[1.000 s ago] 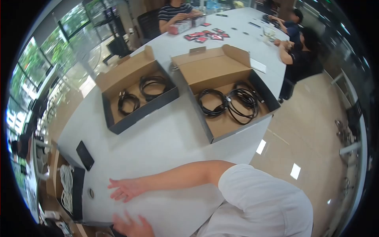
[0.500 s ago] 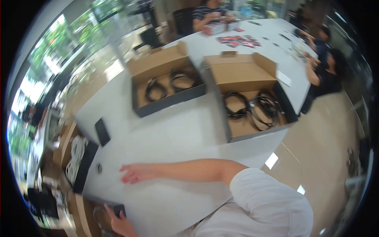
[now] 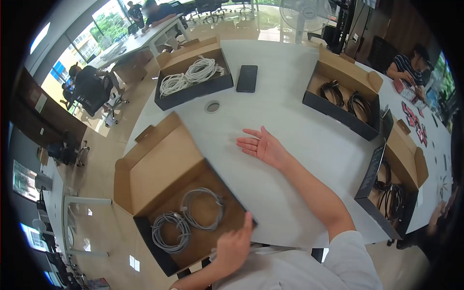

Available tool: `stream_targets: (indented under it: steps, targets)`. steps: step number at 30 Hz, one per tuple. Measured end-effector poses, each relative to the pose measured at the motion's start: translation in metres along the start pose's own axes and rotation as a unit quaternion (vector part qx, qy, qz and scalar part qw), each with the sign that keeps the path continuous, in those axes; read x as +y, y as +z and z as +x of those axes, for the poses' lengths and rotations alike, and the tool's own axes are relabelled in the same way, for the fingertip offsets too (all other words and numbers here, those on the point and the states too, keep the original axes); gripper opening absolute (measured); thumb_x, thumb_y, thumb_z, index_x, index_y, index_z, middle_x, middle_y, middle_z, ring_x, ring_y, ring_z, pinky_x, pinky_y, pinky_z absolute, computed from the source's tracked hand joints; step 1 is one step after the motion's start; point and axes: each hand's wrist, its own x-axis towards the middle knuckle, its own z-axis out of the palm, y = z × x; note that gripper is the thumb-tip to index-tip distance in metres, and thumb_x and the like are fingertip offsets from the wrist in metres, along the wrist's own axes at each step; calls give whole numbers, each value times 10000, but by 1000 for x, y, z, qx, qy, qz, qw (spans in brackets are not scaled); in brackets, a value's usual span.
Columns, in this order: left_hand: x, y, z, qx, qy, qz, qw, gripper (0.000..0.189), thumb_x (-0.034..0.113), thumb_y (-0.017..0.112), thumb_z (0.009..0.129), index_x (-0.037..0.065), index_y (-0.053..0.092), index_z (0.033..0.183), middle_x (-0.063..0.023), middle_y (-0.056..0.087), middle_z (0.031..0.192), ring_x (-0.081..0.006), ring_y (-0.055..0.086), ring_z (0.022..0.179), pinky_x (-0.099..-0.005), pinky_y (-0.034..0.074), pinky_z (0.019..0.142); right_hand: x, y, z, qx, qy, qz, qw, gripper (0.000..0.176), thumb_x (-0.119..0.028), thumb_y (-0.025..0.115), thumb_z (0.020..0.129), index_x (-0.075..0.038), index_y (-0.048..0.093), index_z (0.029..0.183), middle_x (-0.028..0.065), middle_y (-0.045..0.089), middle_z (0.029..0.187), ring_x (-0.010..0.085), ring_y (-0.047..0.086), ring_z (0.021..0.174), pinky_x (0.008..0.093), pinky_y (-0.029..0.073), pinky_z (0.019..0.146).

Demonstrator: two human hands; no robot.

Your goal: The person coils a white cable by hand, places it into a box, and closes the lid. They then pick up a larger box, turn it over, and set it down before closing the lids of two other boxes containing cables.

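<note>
Curling under, most fingers of the left hand (image 3: 234, 247) hide its palm, so I cannot tell whether it holds anything. Its forefinger sticks out, tip at the right rim of the near box (image 3: 159, 159), where two grey coils (image 3: 185, 218) lie. The right hand (image 3: 263, 145) rests open, palm up and empty, on the table (image 3: 290, 111), apart from that box. Far boxes hold white cables (image 3: 186, 77) and black cables (image 3: 333, 88), with a phone (image 3: 247, 78) between them.
</note>
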Motion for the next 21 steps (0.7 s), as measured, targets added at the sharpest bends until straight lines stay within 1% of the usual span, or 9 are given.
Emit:
stream_targets:
  steps: [3, 6, 9, 12, 13, 15, 18, 20, 21]
  targets:
    - [28, 8, -14, -10, 84, -18, 996, 601, 114, 640, 804, -8, 496, 1374, -23, 559, 639, -160, 517, 512, -304, 419, 490, 0, 2, -1, -15, 14, -21, 1000, 663, -532, 334, 1022, -17, 348, 1438, 205, 538, 1336, 264, 513, 1270, 395, 438, 1039]
    - [44, 13, -19, -27, 179, -90, 979, 610, 124, 594, 806, -15, 476, 1388, -9, 560, 675, -134, 517, 547, -282, 411, 504, -1, 0, 1, -41, 40, -35, 998, 644, -536, 347, 1019, -51, 372, 1443, 163, 532, 1360, 233, 521, 1253, 379, 435, 1036]
    - [54, 18, -15, -58, 219, -71, 971, 643, 130, 589, 788, -20, 460, 1399, -8, 539, 675, -137, 498, 545, -274, 416, 515, -10, 21, -18, 84, 45, -90, 991, 581, -494, 398, 1020, -91, 407, 1439, 85, 563, 1339, 181, 559, 1188, 358, 457, 996]
    - [62, 18, -3, -43, 223, -46, 973, 644, 116, 590, 785, -21, 458, 1401, -5, 511, 659, -136, 481, 537, -267, 409, 508, -21, 24, -27, 130, 48, -194, 971, 521, -430, 484, 1002, -116, 453, 1417, 17, 596, 1293, 143, 582, 1131, 339, 477, 950]
    - [64, 19, -1, -40, 228, -59, 971, 652, 115, 592, 780, -22, 457, 1402, -7, 510, 660, -137, 477, 535, -266, 406, 505, -25, 16, -25, 121, 42, -199, 972, 508, -368, 539, 977, -107, 469, 1407, 11, 613, 1260, 137, 593, 1108, 341, 488, 926]
    - [65, 27, 2, -31, 232, -83, 969, 667, 115, 595, 768, -23, 453, 1405, -11, 508, 662, -138, 468, 531, -265, 399, 498, -34, 14, -29, 89, 3, -155, 984, 517, -366, 571, 958, -97, 483, 1391, 23, 613, 1253, 146, 600, 1084, 346, 488, 923]
    - [67, 30, 3, -36, 245, -66, 967, 669, 111, 595, 783, -25, 436, 1419, -13, 504, 661, -137, 468, 529, -268, 390, 490, -53, 25, -41, 60, -74, -136, 986, 468, -284, 577, 941, -59, 505, 1344, 50, 622, 1206, 166, 608, 1050, 356, 493, 911]
    - [69, 30, 11, -48, 255, -66, 964, 664, 108, 593, 792, -24, 431, 1422, -14, 503, 657, -137, 470, 532, -271, 392, 494, -78, -16, -50, -67, -112, -75, 989, 425, -195, 573, 904, -26, 521, 1291, 74, 627, 1160, 187, 612, 1030, 356, 502, 898]
    - [68, 33, 17, -54, 263, -67, 961, 662, 107, 592, 796, -25, 429, 1423, -13, 502, 654, -136, 472, 535, -273, 393, 497, -86, -28, -56, -64, -121, -40, 990, 417, -134, 566, 868, -20, 526, 1267, 86, 629, 1136, 196, 621, 1012, 345, 510, 879]
